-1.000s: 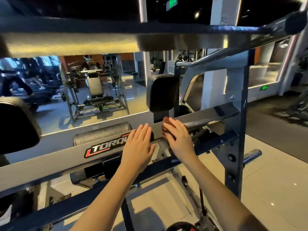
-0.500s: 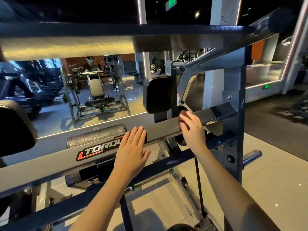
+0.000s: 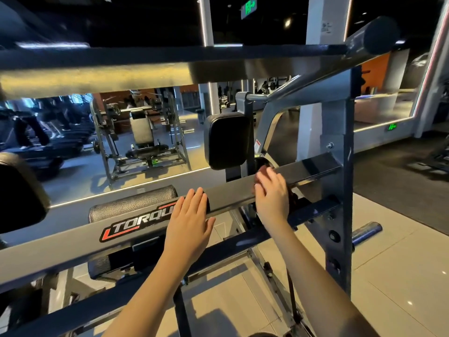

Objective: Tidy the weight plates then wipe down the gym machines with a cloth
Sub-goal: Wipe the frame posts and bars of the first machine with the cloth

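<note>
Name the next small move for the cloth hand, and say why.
Probably slide the right hand rightward along the crossbar: it presses the reddish cloth there, with bare bar remaining before the upright.

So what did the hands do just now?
The right hand slid the reddish cloth rightwards along the grey bar, away from the left hand and toward the upright post. The left hand stayed flat on the bar by the logo.
</note>
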`<move>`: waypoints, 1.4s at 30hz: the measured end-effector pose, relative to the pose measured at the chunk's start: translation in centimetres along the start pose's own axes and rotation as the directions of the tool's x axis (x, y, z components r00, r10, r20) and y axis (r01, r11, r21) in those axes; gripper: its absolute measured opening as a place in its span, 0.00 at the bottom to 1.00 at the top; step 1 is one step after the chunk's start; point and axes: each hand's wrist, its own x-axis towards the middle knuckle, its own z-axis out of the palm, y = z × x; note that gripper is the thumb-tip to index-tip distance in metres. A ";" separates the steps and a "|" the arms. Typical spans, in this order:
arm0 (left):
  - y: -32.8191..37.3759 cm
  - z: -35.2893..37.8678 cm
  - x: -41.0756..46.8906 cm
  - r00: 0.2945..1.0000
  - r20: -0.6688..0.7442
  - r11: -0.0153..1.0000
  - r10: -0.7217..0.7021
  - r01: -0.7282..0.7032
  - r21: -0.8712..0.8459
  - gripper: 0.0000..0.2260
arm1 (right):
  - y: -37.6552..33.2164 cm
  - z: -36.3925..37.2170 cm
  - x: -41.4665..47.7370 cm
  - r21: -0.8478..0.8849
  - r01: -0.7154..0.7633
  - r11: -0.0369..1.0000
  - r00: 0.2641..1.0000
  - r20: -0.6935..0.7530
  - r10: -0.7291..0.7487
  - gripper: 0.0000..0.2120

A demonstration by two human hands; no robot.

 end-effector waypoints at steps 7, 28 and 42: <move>2.6 0.4 2.9 0.998 0.033 0.999 0.046 -0.047 0.009 0.28 | 2.6 -1.7 2.2 -0.154 0.185 0.971 0.979 0.113 -0.169 0.19; 2.3 2.5 2.8 1.000 -0.007 0.995 0.017 -0.016 0.099 0.31 | 1.0 -1.7 1.6 -0.134 0.343 0.930 0.933 0.166 -0.320 0.17; 2.4 2.6 2.9 0.999 -0.040 0.992 0.028 -0.023 0.122 0.31 | 1.3 -3.1 7.0 0.083 0.012 0.996 0.994 -0.110 -0.003 0.22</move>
